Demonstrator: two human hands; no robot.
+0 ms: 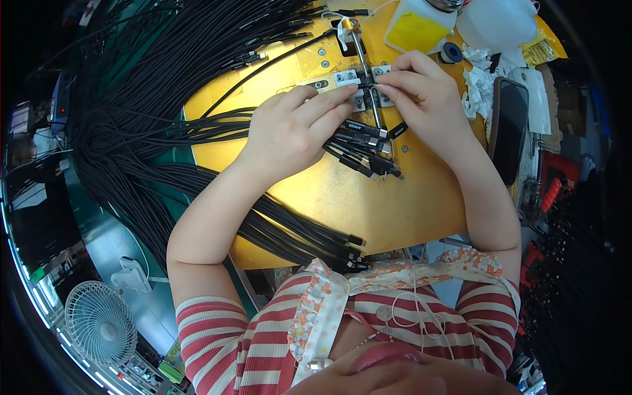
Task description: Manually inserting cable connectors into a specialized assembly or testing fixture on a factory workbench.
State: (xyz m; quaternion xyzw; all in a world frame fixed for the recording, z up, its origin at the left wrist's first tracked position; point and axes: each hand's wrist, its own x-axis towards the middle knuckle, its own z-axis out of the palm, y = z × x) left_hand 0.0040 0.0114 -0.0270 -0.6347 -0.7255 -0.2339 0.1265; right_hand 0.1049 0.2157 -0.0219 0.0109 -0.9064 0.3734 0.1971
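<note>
Both hands meet at a small metal fixture (359,99) with screwed-down blocks and a slim metal rod (367,62) across it. A short black stretch of cable (366,85) shows between the fingertips. My left hand (289,128) is closed over it from the left, index finger reaching onto the fixture, thumb hidden. From the right, my right hand (421,92) pinches its other end between thumb and fingers; the end itself is covered. Below the left hand lies a bundle of black cables with plugs (362,141), their metal tips pointing right.
A thick mass of black cables (125,131) spreads over the left side. More cable ends (342,247) lie along the near edge of the gold work plate (421,191). At right are a phone (510,128), crumpled tissue (478,92), a small spool (450,52) and a yellow-labelled bottle (418,27).
</note>
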